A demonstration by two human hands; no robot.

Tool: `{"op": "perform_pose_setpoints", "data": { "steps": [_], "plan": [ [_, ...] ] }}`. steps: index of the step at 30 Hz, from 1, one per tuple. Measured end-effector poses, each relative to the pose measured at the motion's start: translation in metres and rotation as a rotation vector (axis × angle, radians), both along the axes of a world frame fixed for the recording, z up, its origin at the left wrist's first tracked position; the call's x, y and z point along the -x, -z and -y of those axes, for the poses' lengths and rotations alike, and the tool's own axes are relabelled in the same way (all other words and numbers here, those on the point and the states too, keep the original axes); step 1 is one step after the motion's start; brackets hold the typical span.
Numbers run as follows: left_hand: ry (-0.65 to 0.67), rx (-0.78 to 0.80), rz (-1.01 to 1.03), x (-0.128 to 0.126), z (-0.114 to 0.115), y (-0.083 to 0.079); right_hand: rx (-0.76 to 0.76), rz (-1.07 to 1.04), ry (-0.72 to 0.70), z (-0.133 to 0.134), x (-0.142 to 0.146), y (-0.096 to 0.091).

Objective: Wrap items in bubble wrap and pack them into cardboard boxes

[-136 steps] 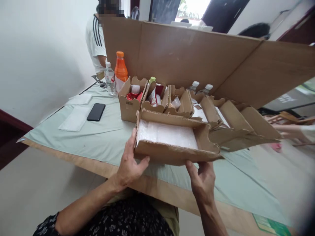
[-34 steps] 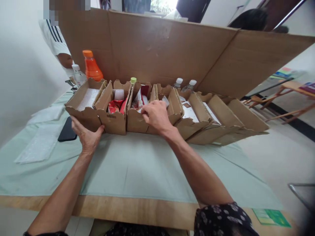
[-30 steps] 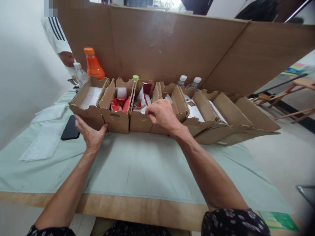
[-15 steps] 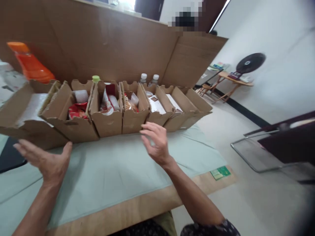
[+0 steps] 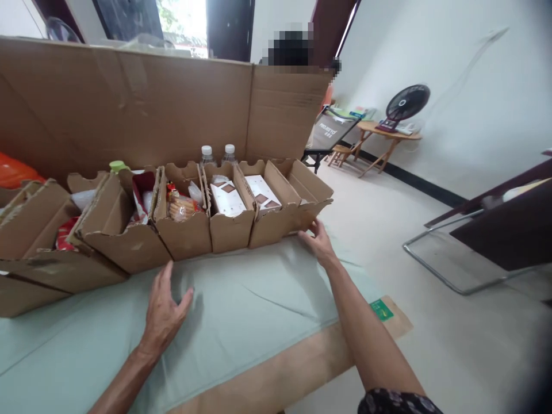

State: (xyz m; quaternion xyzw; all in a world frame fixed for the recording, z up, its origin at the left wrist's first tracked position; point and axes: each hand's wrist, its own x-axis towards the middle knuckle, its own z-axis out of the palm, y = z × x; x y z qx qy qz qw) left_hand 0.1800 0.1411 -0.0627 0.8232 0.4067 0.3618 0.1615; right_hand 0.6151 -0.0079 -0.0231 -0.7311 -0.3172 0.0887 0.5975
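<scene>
A row of open cardboard boxes (image 5: 190, 237) stands on a pale green cloth (image 5: 233, 310). My right hand (image 5: 321, 244) is at the lower front corner of the rightmost box (image 5: 308, 215), its fingers apart; whether they touch the cardboard I cannot tell. Held over the cloth in front of the boxes, my left hand (image 5: 164, 310) is open, thumb spread, with nothing in it. Inside the boxes are white cartons with brown squares (image 5: 228, 198), a clear packet of biscuit-like sticks (image 5: 183, 207) and red packets (image 5: 66, 234).
A tall cardboard panel (image 5: 185, 109) rises behind the boxes. Between them show two white-capped bottles (image 5: 229, 153), a green cap (image 5: 118, 166) and an orange bottle (image 5: 17, 171). Beyond are a folding chair (image 5: 330, 129), a fan (image 5: 405, 106) on a wooden table, and a partly hidden person.
My view has swung to the right. My right hand has moved right along the boxes to the end one, and my left hand has also shifted right. The boxes look unchanged.
</scene>
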Motion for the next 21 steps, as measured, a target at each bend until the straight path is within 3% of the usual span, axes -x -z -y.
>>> {"op": "perform_pose_setpoints", "data": {
  "steps": [3, 6, 10, 13, 15, 17, 18, 20, 21],
  "plan": [
    [0.080, -0.051, -0.153, -0.001, 0.009, 0.015, -0.020, -0.001, 0.042, 0.003, 0.004, 0.020],
    [0.108, -0.116, -0.212, 0.001, 0.013, 0.017, -0.009, 0.017, 0.110, 0.007, 0.009, 0.032],
    [0.112, -0.153, -0.212, 0.001, 0.013, 0.013, -0.018, 0.090, 0.237, 0.013, 0.018, 0.020],
    [0.108, -0.174, -0.204, 0.002, 0.013, 0.015, -0.068, 0.197, 0.341, 0.022, 0.022, -0.015],
    [0.107, -0.188, -0.203, 0.002, 0.012, 0.017, -0.113, 0.319, 0.365, 0.024, 0.018, -0.053],
    [0.107, -0.201, -0.206, 0.002, 0.012, 0.018, -0.036, 0.533, 0.307, 0.016, 0.007, -0.099],
    [0.106, -0.206, -0.209, 0.002, 0.012, 0.018, 0.088, 0.670, 0.236, 0.006, 0.000, -0.122],
    [0.107, -0.211, -0.211, 0.002, 0.012, 0.018, 0.645, 0.849, -0.043, -0.021, -0.015, -0.161],
    [0.109, -0.215, -0.211, 0.002, 0.011, 0.019, 0.785, 0.859, -0.153, -0.037, -0.022, -0.176]
  ]
}}
